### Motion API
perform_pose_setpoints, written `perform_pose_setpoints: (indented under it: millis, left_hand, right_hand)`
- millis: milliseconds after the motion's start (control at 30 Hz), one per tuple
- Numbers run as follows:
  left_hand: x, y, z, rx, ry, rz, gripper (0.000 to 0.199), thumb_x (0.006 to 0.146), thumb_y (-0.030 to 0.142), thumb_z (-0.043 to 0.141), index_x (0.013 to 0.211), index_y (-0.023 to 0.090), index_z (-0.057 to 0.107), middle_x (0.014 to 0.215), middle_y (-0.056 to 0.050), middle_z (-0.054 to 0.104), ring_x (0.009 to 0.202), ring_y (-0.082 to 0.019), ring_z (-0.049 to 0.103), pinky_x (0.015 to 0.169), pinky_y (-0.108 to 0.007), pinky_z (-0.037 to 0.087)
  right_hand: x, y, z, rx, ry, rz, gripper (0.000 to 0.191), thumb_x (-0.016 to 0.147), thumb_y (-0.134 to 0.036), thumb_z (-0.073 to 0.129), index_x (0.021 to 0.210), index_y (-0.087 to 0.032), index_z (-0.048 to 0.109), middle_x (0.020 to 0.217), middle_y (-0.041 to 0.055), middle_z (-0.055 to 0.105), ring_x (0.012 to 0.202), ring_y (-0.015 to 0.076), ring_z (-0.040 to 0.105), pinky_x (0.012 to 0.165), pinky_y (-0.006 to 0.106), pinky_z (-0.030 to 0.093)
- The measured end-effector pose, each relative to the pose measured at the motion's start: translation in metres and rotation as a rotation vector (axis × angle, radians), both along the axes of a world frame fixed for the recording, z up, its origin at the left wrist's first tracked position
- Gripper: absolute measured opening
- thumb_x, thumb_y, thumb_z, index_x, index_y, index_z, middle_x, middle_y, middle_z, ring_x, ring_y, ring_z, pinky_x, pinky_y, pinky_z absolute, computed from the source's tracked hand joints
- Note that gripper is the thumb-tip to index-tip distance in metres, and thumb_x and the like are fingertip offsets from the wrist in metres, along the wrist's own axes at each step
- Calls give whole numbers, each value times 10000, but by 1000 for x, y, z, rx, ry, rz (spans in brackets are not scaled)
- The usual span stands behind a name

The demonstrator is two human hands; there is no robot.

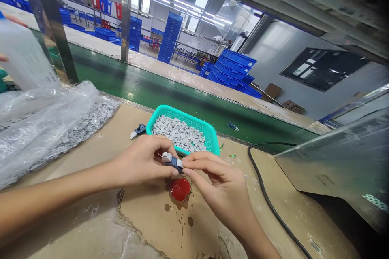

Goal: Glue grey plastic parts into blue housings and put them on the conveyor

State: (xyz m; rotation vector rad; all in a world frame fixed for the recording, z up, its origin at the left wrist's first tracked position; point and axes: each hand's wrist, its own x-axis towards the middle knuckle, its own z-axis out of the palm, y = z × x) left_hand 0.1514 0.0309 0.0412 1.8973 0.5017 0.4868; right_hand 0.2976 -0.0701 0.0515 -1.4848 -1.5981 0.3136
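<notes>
My left hand [146,162] is closed around a small dark blue plastic part [172,161] that has a light grey piece on its upper left end. With thumb and forefinger, my right hand [217,176] pinches a small light grey plastic piece [179,163] against the right end of that part. Just below both hands, a round red dish [180,189] with a wet look sits on a stained cardboard sheet [158,222]. Behind them stands a turquoise basket [212,133] full of small light grey pieces [179,131]. Left of the basket lies a similar dark part [139,129].
On the left, clear plastic bags [60,117] hold many grey pieces. A green conveyor belt [121,79] runs behind, carrying another dark part [232,126]. A black cable [264,188] curves along the right, near a metal panel [340,158]. Another person's hand [3,57] shows far left.
</notes>
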Motion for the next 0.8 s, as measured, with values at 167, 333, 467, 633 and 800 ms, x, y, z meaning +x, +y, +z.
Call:
perform_pose_setpoints:
  millis: [167,333,467,633,800]
  left_hand:
    - [6,-4,-2,-485,-189,122,168,611,234,677,698,155,557,692,12,580,688,-129,560,662,-257,452]
    - [10,5,8,-815,-440,201,167,746,212,549,895,137,568,831,-43,624,783,-122,569,760,-258,440]
    - [11,53,20,-432,-392,507,218,803,163,380,994,116,476,820,-78,622,755,-134,585,728,-281,449]
    - [25,144,4,-22,-125,666,303,836,147,292,1119,131,398,863,-68,585,725,-133,570,717,-314,451]
    - [50,200,-15,258,176,629,315,812,270,482,1100,142,477,1061,-81,538,924,-195,536,798,-409,433]
  right_hand:
    - [-9,0,-2,-2,-22,27,205,749,-118,538,852,-228,676,938,50,621,864,186,585,753,332,506]
    - [6,25,8,31,-94,65,347,799,-137,463,1122,-238,540,1098,50,539,960,163,543,795,286,492]
    - [52,60,15,-181,-515,-146,347,832,-122,385,1153,-174,506,1025,66,592,905,157,565,779,281,475]
    - [82,85,-8,-385,-713,-66,237,690,-22,549,859,-148,658,881,91,648,861,215,586,769,299,448]
    - [80,91,-25,-484,-815,-72,118,823,-188,520,888,-122,594,950,64,599,868,164,571,759,335,461]
